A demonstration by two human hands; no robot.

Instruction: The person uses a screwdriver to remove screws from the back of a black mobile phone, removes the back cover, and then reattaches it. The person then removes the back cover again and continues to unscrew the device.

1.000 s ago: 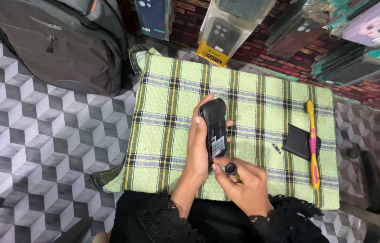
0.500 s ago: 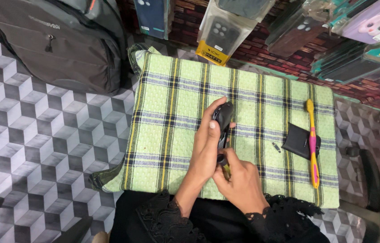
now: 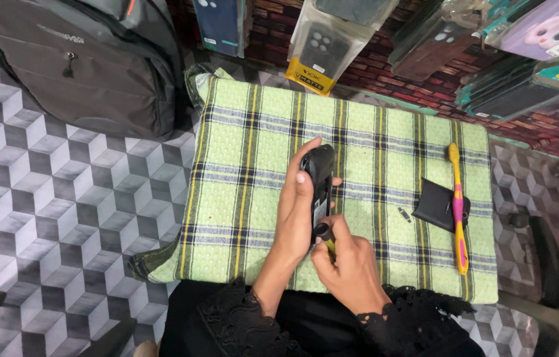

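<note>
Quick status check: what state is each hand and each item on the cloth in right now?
Left hand: gripping the black phone-like device, tilted on edge above the cloth.
Right hand: closed on a small black-and-yellow tool, tip at the device's lower end.
Green plaid cloth: spread flat.
Pink-and-yellow toothbrush: lying across the small black flat part.
Grey backpack: lying on the tiled floor, its visible zip closed.

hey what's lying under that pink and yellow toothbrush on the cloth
A small flat black piece lies under the toothbrush, which crosses its right edge. Below both is the green checked cloth. The strip of the black piece beneath the handle is covered.
</note>
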